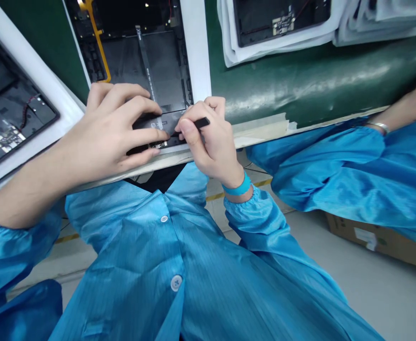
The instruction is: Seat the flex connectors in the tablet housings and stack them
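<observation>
An opened tablet [147,57] with a white frame lies on the green belt [300,80] in front of me, its black insides and a dark ribbon cable showing. My left hand [115,128] rests on its near edge, fingers curled down and pressing a black part at the bottom. My right hand [208,137] pinches a thin black tool [199,124], whose tip meets the same black part next to my left fingertips. A blue band circles my right wrist.
Another opened tablet [12,113] lies at the left, and a third [282,19] sits on white foam at the back right. A co-worker's blue sleeve and hand [406,109] reach in from the right. A cardboard box [381,239] stands on the floor.
</observation>
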Demonstrator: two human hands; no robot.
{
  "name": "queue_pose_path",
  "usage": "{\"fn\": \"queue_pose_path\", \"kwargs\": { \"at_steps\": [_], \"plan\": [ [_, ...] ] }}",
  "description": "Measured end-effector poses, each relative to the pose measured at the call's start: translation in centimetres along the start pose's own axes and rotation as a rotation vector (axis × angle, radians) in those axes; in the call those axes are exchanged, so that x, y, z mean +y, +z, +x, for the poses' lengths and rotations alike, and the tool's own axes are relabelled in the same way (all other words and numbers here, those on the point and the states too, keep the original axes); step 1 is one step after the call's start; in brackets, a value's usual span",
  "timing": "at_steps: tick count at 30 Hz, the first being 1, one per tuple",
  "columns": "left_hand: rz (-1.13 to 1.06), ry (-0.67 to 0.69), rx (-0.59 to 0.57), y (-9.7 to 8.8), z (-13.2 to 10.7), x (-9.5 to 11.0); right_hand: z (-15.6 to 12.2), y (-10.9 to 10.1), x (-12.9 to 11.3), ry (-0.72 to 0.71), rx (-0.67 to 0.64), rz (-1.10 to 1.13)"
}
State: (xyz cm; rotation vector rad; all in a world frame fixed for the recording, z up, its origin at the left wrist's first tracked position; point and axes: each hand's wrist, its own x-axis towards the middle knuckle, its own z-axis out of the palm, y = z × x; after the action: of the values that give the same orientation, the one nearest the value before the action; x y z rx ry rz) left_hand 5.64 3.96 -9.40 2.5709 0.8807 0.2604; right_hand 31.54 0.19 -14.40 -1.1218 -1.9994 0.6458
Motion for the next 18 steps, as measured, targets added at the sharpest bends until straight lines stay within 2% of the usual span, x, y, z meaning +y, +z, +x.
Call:
{"fn": "queue_pose_path", "kwargs": {
  "at_steps": [3, 7, 13, 18],
  "plan": [
    [0.054, -0.024, 0.032, -0.3, 0.8, 0.6, 0.1, 0.0, -0.1, 0.007, 0.001, -0.01],
    [0.183, -0.016, 0.006, -0.9, 2.2, 1.2, 0.1, -0.1, -0.1, 0.017, -0.002, -0.003],
    [0.275, -0.015, -0.01, -0.3, 3.7, 1.8, 0.2, 0.0, 0.0, 0.044, 0.007, 0.052],
    [0.191, -0.2, -0.014, 0.7, 3.7, 3.6, 0.2, 0.0, -0.1, 0.005, 0.03, 0.019]
  ]
}}
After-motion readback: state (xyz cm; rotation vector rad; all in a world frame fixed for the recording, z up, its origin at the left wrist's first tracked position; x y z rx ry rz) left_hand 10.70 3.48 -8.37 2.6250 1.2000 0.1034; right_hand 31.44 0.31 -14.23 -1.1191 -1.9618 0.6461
